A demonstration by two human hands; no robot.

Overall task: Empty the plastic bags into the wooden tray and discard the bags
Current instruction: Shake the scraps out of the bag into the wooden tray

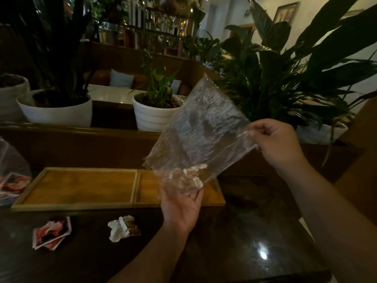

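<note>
I hold a clear, crinkled plastic bag (201, 135) up in the air above the right end of the wooden tray (77, 188). My left hand (181, 209) grips its lower end, where something small and white shows through the plastic. My right hand (275, 139) pinches its upper right edge. The tray has two compartments, a large left one and a smaller right one (146, 188), and both look bare. The bag hides part of the right compartment.
Red and white sachets (52, 232) and a crumpled white wrapper (123, 227) lie on the dark table in front of the tray. More packets (12, 184) and another clear bag sit at the left edge. White plant pots (157, 113) stand on the ledge behind.
</note>
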